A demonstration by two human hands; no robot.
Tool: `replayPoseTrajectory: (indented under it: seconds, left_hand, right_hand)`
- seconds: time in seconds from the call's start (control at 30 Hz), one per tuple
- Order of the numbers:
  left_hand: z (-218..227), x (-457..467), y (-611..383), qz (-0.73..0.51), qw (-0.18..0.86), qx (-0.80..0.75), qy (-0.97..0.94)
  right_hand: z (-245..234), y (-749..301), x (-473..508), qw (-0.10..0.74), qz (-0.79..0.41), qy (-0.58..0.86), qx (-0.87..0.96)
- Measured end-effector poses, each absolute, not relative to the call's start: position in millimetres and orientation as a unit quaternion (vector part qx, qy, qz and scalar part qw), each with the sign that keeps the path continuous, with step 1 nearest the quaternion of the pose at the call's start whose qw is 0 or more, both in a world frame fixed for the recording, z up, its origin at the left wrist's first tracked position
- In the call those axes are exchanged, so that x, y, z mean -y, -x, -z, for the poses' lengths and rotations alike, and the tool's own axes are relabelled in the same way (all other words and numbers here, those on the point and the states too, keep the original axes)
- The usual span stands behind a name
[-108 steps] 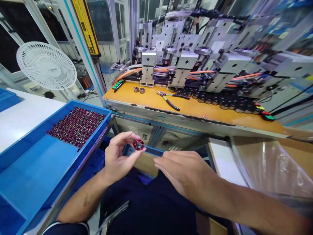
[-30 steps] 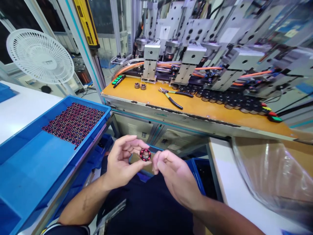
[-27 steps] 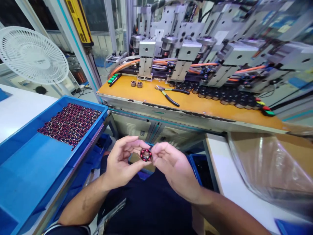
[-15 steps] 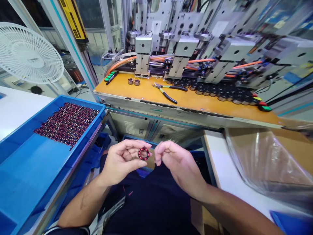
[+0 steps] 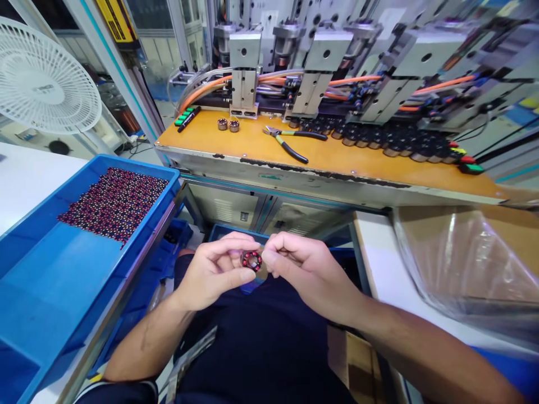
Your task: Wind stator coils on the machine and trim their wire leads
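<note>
A small black ring wound with red coils (image 5: pixel 251 260) sits between both of my hands, over my lap. My left hand (image 5: pixel 213 272) pinches it between thumb and fingertips. My right hand (image 5: pixel 305 269) is curled, its thumb and fingertips pressed against the ring's right edge. A blue tray (image 5: pixel 63 275) at my left holds a heap of several similar red and black rings (image 5: pixel 113 203).
An orange bench (image 5: pixel 337 160) ahead carries pliers (image 5: pixel 290 143), two small metal rings (image 5: pixel 228 124), a marker and a row of black parts under grey machine heads (image 5: pixel 248 62). A white fan (image 5: pixel 42 84) stands far left. A clear plastic bag (image 5: pixel 467 269) lies at right.
My right hand drew back a little from the ring half a second ago and has now closed back onto its right edge. The camera has tipped slightly downward.
</note>
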State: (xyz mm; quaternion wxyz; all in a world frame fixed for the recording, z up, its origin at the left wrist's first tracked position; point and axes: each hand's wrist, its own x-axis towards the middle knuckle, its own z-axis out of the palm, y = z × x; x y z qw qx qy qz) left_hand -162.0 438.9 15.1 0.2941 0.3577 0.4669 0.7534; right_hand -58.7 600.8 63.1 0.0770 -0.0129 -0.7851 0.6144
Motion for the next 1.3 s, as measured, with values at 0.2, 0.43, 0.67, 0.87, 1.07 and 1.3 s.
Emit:
replayPoseTrajectory:
  seconds: [0.2, 0.43, 0.67, 0.87, 1.07, 1.3]
  left_hand:
    - [-20.6, -440.8, 157.6, -0.796, 0.39, -0.378, -0.267]
    - [-21.7, -437.7, 156.9, -0.78, 0.387, -0.393, -0.297]
    - [-25.6, -430.2, 155.4, -0.751, 0.433, -0.404, -0.293]
    - [-25.2, -430.2, 154.0, -0.728, 0.462, -0.427, -0.271]
    - [-23.6, -427.5, 155.5, -0.718, 0.466, -0.444, -0.264]
    - [-24.4, -432.0, 157.1, -0.754, 0.448, -0.381, -0.292]
  right_hand:
    - [-69.0, 52.8, -618.9, -0.025, -0.622, 0.044, 0.781]
    - [-72.2, 53.9, -616.3, -0.074, -0.657, 0.067, 0.747]
    - [-81.6, 58.9, -633.9, -0.054, -0.602, -0.002, 0.797]
    - [-83.4, 72.8, -625.3, 0.049, -0.552, -0.128, 0.823]
    - [-79.9, 71.9, -620.3, 0.121, -0.519, -0.109, 0.839]
    - [-79.8, 64.4, -617.6, 0.127, -0.533, -0.052, 0.835]
